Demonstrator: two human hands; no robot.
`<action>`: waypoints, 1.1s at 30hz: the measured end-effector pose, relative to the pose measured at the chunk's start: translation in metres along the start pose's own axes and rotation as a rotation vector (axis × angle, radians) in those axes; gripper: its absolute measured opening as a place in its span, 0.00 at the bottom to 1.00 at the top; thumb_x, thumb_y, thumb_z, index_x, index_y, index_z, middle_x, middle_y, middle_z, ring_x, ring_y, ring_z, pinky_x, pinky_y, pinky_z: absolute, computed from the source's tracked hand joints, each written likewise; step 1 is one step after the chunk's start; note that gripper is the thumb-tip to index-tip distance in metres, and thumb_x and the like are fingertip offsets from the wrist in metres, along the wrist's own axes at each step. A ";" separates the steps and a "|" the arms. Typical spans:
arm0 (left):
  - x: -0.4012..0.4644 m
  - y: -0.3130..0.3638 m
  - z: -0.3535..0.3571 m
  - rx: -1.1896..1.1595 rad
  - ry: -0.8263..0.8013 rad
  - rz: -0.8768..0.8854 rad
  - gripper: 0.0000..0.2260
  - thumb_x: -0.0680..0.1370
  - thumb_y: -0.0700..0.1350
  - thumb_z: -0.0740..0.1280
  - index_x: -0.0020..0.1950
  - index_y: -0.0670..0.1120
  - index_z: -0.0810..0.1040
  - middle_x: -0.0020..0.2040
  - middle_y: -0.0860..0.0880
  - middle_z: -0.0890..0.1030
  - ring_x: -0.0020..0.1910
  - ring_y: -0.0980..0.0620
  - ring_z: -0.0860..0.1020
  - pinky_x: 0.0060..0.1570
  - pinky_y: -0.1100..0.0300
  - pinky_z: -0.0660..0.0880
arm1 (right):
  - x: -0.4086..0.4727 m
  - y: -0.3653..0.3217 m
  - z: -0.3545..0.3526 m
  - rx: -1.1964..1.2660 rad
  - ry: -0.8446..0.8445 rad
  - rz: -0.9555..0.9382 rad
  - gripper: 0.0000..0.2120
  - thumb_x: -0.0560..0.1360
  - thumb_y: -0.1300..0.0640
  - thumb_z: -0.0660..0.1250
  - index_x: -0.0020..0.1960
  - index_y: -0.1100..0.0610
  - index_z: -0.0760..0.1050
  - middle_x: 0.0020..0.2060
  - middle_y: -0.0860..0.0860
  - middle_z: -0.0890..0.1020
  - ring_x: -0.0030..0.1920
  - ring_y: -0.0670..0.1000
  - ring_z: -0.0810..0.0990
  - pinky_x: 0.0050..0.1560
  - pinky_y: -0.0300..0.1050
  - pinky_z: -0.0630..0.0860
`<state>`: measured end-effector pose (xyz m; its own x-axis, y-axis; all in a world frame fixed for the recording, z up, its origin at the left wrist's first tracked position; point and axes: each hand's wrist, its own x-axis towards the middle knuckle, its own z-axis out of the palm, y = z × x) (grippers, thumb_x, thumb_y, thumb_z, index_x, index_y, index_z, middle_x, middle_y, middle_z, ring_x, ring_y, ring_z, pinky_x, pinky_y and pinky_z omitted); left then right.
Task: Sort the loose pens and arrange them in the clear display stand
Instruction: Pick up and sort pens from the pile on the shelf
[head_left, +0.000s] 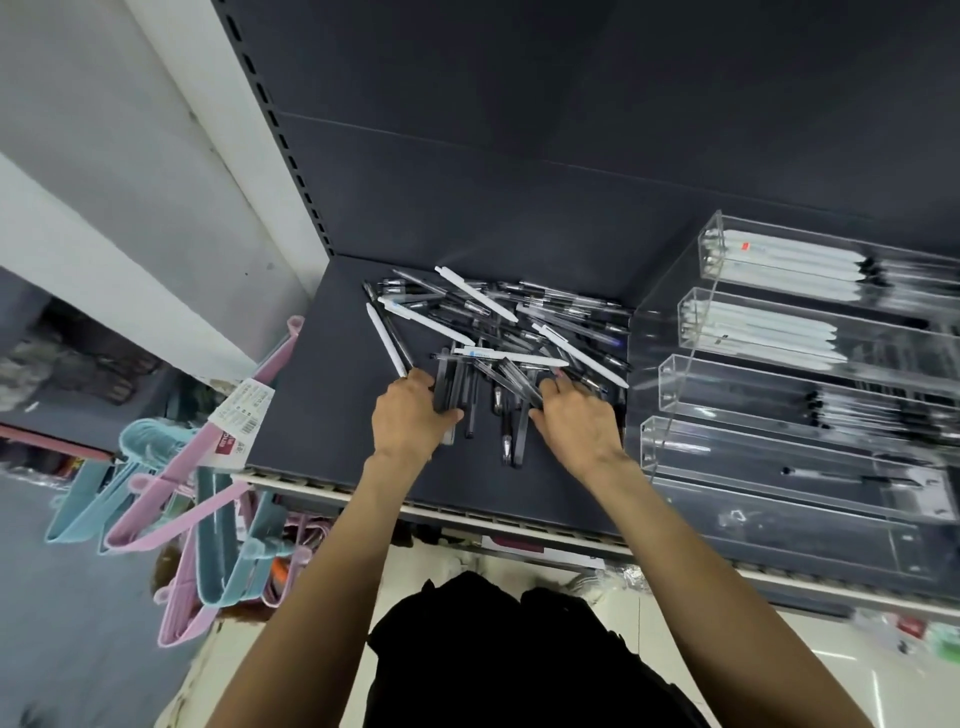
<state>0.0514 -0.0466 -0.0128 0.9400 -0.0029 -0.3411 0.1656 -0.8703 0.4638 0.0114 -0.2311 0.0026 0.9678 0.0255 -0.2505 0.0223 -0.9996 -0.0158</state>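
far left, hangers (171, 499) dangle off the shelf (332, 415) edge. our left hand (410, 415) grips a small bundle of dark pens (451, 387), fingers curled round them; their long axes run straight away from us, toward the back wall. the pile (498, 322) lies on the shelf between hand and stand, pens crossing every way, the white ones slanting from back-left to front-right. our right hand (576, 421) pinches more dark pens at the pile's near edge. we judge we're mid-sort, gathering like with like. next we'd need to square the bundle's ends and turn it sideways, since pens in the stand (670, 384), at right, lie left-to-right in their trays.
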 end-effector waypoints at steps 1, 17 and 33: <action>0.000 -0.001 -0.001 -0.012 -0.019 -0.023 0.21 0.70 0.52 0.75 0.56 0.40 0.76 0.51 0.44 0.81 0.50 0.44 0.80 0.47 0.54 0.77 | 0.001 0.000 -0.001 0.001 -0.006 -0.007 0.15 0.80 0.51 0.58 0.61 0.61 0.69 0.60 0.57 0.76 0.59 0.56 0.77 0.48 0.50 0.79; -0.002 -0.006 -0.012 -0.075 -0.051 -0.079 0.12 0.69 0.46 0.76 0.48 0.42 0.81 0.44 0.46 0.82 0.45 0.48 0.81 0.45 0.60 0.76 | -0.010 0.011 -0.012 0.660 0.056 0.157 0.14 0.79 0.49 0.62 0.42 0.58 0.68 0.32 0.50 0.72 0.33 0.51 0.73 0.34 0.45 0.66; -0.043 -0.004 -0.063 -0.876 -0.337 -0.045 0.08 0.80 0.42 0.61 0.53 0.44 0.79 0.41 0.55 0.81 0.39 0.58 0.80 0.40 0.67 0.77 | -0.023 0.016 -0.026 1.287 -0.075 0.022 0.05 0.79 0.52 0.61 0.50 0.49 0.76 0.41 0.45 0.85 0.41 0.51 0.79 0.46 0.43 0.72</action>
<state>0.0290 -0.0120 0.0521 0.8140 -0.2399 -0.5291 0.4942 -0.1925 0.8477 -0.0039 -0.2484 0.0331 0.9475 0.0521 -0.3156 -0.2906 -0.2719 -0.9174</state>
